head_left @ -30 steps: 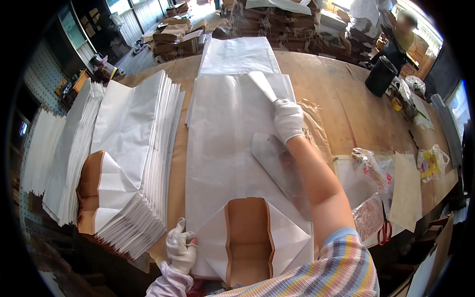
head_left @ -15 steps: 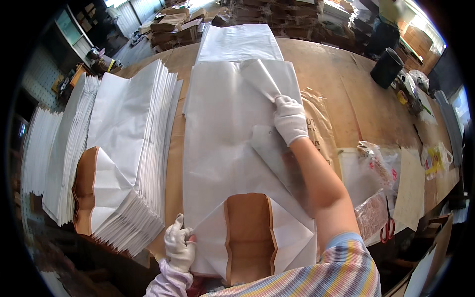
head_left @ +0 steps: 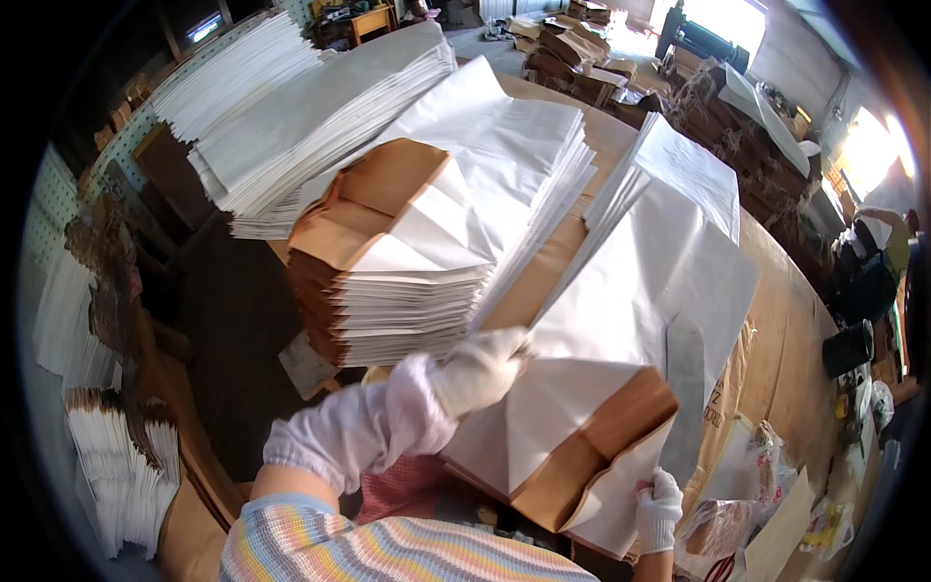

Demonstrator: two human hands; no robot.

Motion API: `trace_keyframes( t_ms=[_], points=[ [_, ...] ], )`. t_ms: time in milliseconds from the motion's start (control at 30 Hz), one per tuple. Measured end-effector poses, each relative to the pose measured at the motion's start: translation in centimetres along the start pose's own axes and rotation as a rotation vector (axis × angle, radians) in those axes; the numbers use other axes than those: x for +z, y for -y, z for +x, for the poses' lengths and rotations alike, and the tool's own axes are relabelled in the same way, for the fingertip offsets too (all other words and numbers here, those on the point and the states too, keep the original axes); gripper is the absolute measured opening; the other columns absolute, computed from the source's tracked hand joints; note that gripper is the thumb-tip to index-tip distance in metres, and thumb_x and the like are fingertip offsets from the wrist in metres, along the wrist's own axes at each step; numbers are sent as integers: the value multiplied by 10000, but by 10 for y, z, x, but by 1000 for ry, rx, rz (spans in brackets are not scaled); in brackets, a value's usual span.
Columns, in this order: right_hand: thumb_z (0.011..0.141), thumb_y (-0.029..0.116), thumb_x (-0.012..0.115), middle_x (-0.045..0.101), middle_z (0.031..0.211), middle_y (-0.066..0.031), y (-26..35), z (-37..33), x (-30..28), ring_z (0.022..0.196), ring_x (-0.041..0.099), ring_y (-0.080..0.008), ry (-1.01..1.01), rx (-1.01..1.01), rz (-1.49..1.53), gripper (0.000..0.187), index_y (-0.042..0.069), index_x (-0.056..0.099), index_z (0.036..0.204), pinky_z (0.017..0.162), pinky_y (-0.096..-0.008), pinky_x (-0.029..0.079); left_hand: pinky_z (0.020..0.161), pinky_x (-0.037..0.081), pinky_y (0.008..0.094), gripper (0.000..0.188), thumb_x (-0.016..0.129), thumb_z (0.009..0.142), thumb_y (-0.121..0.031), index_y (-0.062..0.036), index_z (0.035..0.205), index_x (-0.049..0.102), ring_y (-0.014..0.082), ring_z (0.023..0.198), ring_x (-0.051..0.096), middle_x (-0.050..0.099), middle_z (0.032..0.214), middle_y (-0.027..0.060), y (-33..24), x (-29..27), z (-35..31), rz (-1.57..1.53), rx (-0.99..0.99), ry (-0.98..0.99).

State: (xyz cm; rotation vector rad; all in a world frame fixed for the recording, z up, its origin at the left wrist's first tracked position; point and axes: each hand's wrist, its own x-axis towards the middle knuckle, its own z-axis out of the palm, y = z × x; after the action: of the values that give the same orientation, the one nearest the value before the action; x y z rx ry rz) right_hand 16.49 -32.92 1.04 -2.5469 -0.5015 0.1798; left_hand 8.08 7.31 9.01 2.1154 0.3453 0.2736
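In front of me lies a white paper bag [head_left: 543, 407], its near end folded out into a diamond with a brown inner strip [head_left: 601, 441] across the middle. My left hand [head_left: 482, 373], in a white glove, is closed at the left corner of that folded end. At the opposite corner, my gloved right hand [head_left: 659, 506] has its fingers curled on the bag's edge. A flat grey plate with a pointed tip [head_left: 685, 388] rests on the white paper just beyond my right hand.
To the left is a thick stack of white bags [head_left: 417, 306] with brown open ends. Further stacks of flat white sheets [head_left: 310, 116] lie beyond it. Red-handled scissors [head_left: 720, 569] and clear plastic wrapping [head_left: 718, 529] are at the right. A dark cylindrical bin [head_left: 849, 347] stands farther right.
My view has swung left. My right hand has let go of the bag's far end and come back to the near right corner; my left hand has moved up onto the left corner.
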Motion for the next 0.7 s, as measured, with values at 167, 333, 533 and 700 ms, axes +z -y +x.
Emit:
trace_keyframes(
  t_ms=[167, 333, 533, 700],
  points=[
    [920, -61, 577, 654, 920, -76, 83, 54, 31, 859, 624, -163, -101, -257, 428, 168, 19, 686, 1018, 782, -310, 527, 769, 533, 428, 177, 547, 925, -71, -165, 1003, 675, 267, 834, 656, 653, 891, 51, -66, -117, 74, 749, 674, -448],
    [998, 197, 574, 755, 1065, -131, 302, 165, 24, 920, 735, -253, 99, -228, 556, 503, 176, 547, 1500, 825, -359, 563, 794, 517, 324, 130, 557, 1021, -94, -82, 1062, 679, 144, 843, 620, 702, 927, 67, 22, -337, 143, 541, 169, -515],
    [1026, 316, 541, 697, 1271, -125, 404, 208, 106, 1152, 686, -330, 240, -428, -93, 347, 275, 635, 1358, 957, -432, 549, 846, 510, 346, 84, 643, 982, -148, -112, 1021, 709, 183, 877, 597, 717, 971, 75, 281, -428, 104, 583, -385, -587],
    [911, 249, 671, 659, 1322, -108, 330, 145, 85, 1249, 622, -296, 247, -743, 185, 338, 156, 674, 1236, 1018, -436, 522, 854, 532, 444, 418, 668, 992, -323, -76, 1323, 603, 280, 973, 668, 696, 1066, 108, 339, -500, 8, 786, -161, -600]
  ],
)
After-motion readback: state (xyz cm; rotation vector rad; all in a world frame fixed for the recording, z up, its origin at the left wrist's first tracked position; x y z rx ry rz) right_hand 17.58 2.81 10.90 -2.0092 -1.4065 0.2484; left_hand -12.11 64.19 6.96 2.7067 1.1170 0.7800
